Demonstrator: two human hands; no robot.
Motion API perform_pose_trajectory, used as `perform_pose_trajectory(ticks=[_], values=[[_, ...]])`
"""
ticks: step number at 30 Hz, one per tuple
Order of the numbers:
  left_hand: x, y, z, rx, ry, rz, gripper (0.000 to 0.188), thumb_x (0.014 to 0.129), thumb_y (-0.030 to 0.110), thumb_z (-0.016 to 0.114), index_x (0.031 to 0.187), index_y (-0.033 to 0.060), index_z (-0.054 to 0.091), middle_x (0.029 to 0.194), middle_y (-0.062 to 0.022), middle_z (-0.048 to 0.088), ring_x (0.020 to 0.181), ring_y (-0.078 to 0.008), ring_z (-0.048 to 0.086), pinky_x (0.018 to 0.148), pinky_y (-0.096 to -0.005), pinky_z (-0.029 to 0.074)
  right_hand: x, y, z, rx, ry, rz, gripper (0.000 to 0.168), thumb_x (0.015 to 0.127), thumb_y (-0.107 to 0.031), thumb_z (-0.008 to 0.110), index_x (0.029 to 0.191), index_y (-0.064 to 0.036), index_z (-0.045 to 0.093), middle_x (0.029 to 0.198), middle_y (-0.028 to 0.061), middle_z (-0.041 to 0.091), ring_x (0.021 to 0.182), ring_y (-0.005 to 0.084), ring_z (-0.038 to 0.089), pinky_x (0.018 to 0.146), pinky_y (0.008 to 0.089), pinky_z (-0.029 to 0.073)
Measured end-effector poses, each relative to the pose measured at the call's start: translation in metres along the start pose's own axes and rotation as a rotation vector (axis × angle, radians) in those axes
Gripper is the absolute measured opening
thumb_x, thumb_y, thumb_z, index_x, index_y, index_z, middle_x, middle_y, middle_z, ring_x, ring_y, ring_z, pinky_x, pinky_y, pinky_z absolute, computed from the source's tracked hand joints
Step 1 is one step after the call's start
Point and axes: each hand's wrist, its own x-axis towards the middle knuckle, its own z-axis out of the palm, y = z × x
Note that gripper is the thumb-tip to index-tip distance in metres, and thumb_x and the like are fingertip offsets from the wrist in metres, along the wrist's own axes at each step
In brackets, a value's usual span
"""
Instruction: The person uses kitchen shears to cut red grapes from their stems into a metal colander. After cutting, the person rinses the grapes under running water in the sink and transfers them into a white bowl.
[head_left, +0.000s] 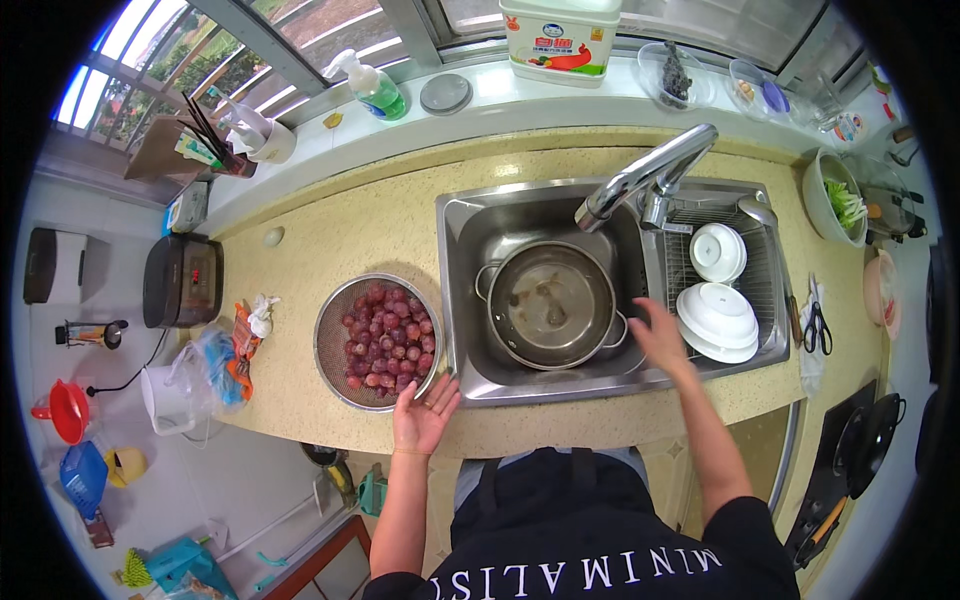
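Note:
My left hand is palm up with its fingers apart, at the near right rim of a metal mesh colander. I cannot tell whether it touches the rim. Red grapes fill much of the colander, which sits on the counter left of the sink. Over the right part of the sink basin, my right hand is empty and slightly blurred. It is beside the right handle of a two-handled stainless steel pot, apart from it. Brownish patches show in the bottom of the pot.
A chrome faucet arches over the sink. White bowls stand upside down in the wire drainer at right. Scissors lie on a cloth beyond it. Plastic bags lie at the counter's left end. A green soap bottle stands on the windowsill.

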Motion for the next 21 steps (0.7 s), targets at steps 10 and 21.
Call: perform_pose_trajectory(ticks=[10, 21], values=[[-0.032, 0.011, -0.025, -0.001, 0.183, 0.115, 0.039, 0.081, 0.025, 0.052, 0.108, -0.0023, 0.046, 0.114, -0.0188, 0.048, 0.112, -0.034, 0.042, 0.095, -0.0421, 0.036, 0.053, 0.047, 0.131, -0.447, 0.022, -0.208, 0.041, 0.073, -0.006, 0.047, 0.113, 0.004, 0.044, 0.127, 0.0238, 0.034, 0.124, 0.0348, 0.024, 0.104, 0.0401, 0.019], [-0.041, 0.024, -0.012, 0.123, 0.255, 0.214, 0.046, 0.079, 0.028, 0.051, 0.114, 0.0004, 0.04, 0.112, -0.0191, 0.045, 0.11, -0.0354, 0.043, 0.092, -0.0466, 0.037, 0.086, 0.045, 0.133, -0.406, -0.18, -0.211, 0.042, 0.068, -0.007, 0.056, 0.109, -0.003, 0.048, 0.123, 0.0172, 0.04, 0.119, 0.0356, 0.032, 0.095, 0.0432, 0.031]])
